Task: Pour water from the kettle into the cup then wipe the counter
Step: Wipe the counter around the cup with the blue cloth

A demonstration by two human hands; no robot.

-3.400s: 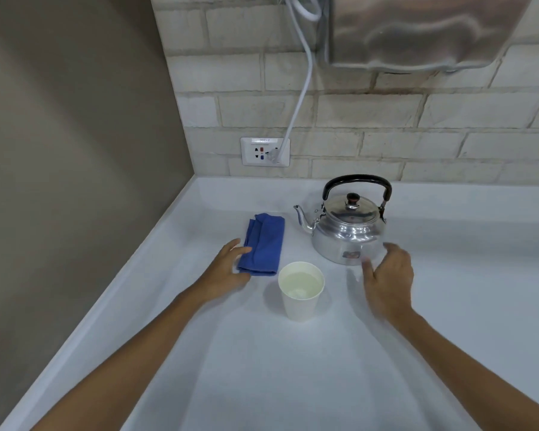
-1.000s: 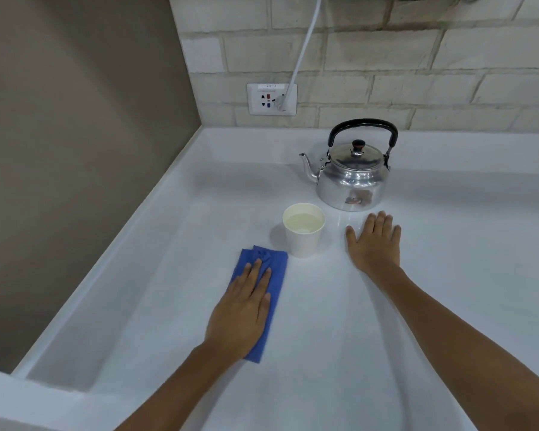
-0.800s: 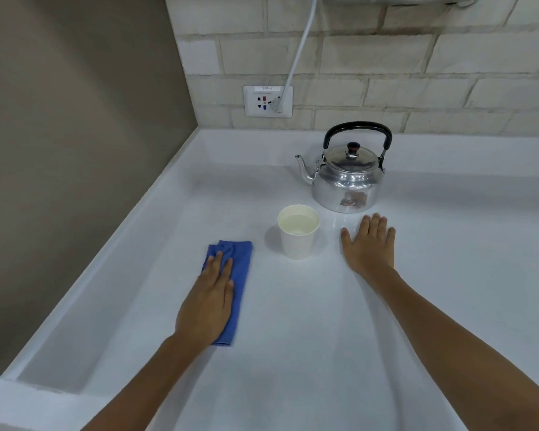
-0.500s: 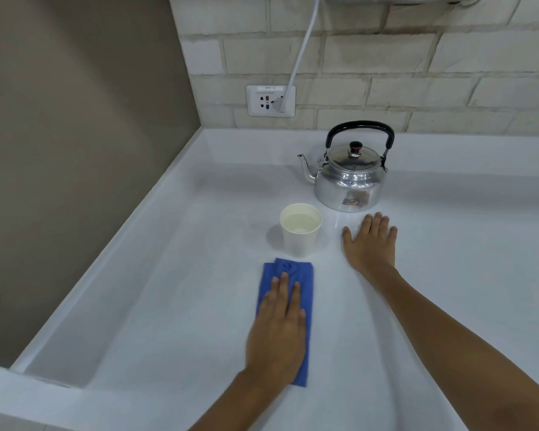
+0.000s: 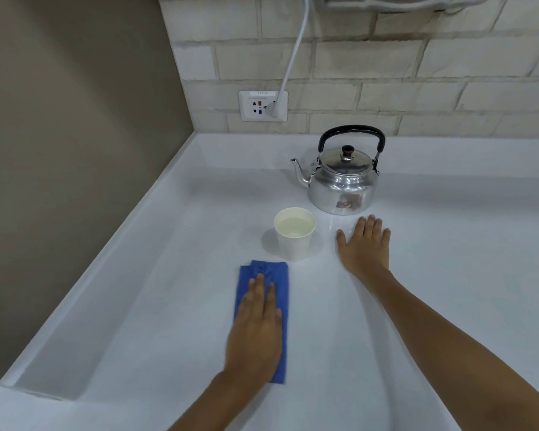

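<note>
A shiny metal kettle (image 5: 344, 185) with a black handle stands upright near the back wall, spout to the left. In front of it a white paper cup (image 5: 294, 234) holds water. A folded blue cloth (image 5: 274, 275) lies flat on the white counter (image 5: 168, 244), just in front and left of the cup. My left hand (image 5: 255, 331) presses flat on the cloth, fingers together, covering its middle and near part. Right of the cup, my right hand (image 5: 364, 247) rests palm down on the bare counter, fingers slightly spread, just short of the kettle's base.
A raised white rim runs along the counter's left side against a brown wall (image 5: 59, 150). A wall socket (image 5: 263, 105) with a white cable (image 5: 293, 51) plugged in sits on the brick wall behind. A metal appliance (image 5: 402, 3) hangs at the top.
My left hand has slid the cloth left across the counter, from directly in front of the cup. Earlier it swept left and right. My right hand, kettle and cup have stayed put.
</note>
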